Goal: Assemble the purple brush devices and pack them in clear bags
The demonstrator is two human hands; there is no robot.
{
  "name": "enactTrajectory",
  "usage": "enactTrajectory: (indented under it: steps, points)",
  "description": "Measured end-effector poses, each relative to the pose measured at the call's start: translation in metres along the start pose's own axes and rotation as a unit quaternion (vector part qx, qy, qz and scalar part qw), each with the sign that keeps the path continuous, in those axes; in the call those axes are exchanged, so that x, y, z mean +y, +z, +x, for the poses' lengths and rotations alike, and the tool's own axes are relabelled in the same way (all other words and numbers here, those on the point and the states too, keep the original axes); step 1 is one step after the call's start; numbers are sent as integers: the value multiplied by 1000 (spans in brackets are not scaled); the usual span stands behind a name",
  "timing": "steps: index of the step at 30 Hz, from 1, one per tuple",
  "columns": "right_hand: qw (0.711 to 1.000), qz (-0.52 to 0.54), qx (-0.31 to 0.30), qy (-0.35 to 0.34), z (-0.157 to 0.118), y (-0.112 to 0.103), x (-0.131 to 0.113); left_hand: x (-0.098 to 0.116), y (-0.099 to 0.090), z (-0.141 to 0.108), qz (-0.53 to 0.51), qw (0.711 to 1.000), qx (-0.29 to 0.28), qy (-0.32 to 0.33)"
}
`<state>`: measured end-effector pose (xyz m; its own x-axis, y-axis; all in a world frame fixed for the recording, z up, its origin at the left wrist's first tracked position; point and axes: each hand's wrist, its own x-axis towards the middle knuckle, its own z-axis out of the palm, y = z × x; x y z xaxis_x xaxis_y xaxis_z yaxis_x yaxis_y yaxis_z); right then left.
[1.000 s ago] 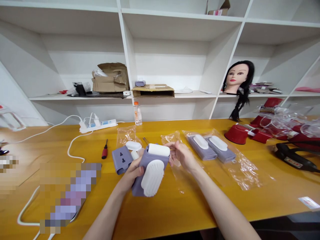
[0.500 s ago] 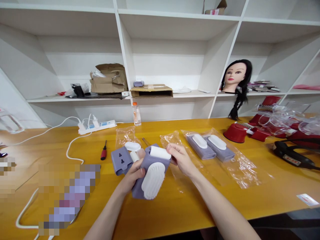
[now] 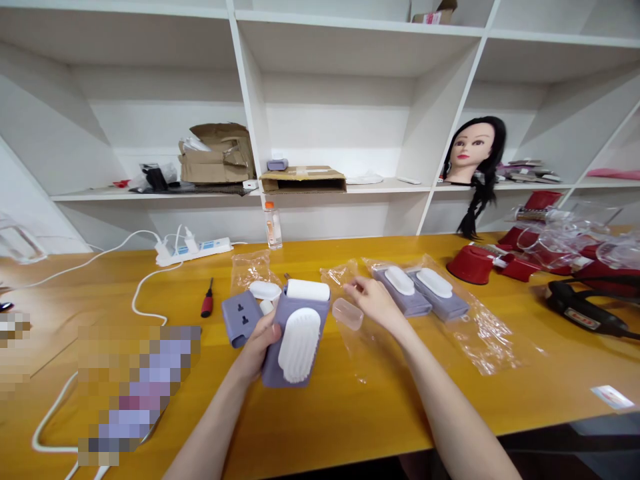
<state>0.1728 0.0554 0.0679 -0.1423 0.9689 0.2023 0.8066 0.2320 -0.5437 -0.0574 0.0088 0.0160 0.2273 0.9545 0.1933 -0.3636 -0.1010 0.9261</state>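
My left hand (image 3: 260, 343) is wrapped round a purple device (image 3: 273, 363) with a white ribbed oval pad (image 3: 301, 343) on its face and a white roller (image 3: 309, 290) at its top. Right of the device, my right hand (image 3: 367, 297) hovers with bent fingers beside a small clear plastic cap (image 3: 348, 314); whether it touches anything is unclear. A purple piece with dark slots (image 3: 243, 318) lies left of the held device, near a white oval part (image 3: 265, 290). Two more purple devices (image 3: 407, 303) (image 3: 443, 303) with white oval pads lie on clear plastic bags.
A red screwdriver (image 3: 207, 300) and a white power strip (image 3: 195, 252) are on the wooden table (image 3: 390, 413) at left. Behind stands an orange-capped bottle (image 3: 273, 227). Red parts (image 3: 469, 265) and a black tool (image 3: 583, 313) sit at right, below a mannequin head (image 3: 470, 152).
My right hand has left the held device and moved right and up. The clear cap now shows beside it. My left hand has turned the device more upright.
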Motion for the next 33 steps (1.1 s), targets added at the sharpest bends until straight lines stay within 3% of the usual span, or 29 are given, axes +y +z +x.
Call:
enactTrajectory:
  steps: [2,6,11,14,16,17,19,21,25,33]
  points:
    - [996,-84,-33,11,5,3,11,0,0,0,-21,1000,13,-8]
    - [989,-119,-90,18,5,20,17,1,1,0,-29,1000,3,-8]
    - [988,-134,-73,19,5,22,10,1,-3,-1,28,998,-46,25]
    - [998,3,35,-42,4,6,5,0,-6,-2,57,995,-71,28]
    - [972,178,101,-118,0,-6,-1,0,-5,-2,68,994,-85,15]
    - [948,257,106,-155,-3,-11,-4,1,-4,-2,71,993,-92,5]
    - [919,330,59,-210,-12,-18,-12,3,0,-2,76,991,-105,-16]
    - [917,313,11,-248,-20,-19,-19,5,4,-2,83,989,-116,-30]
    - [926,231,-21,-299,-28,-14,-27,6,10,-3,86,988,-120,-43]
    - [927,142,15,-346,-36,-11,-34,3,8,-3,30,993,-91,-72]
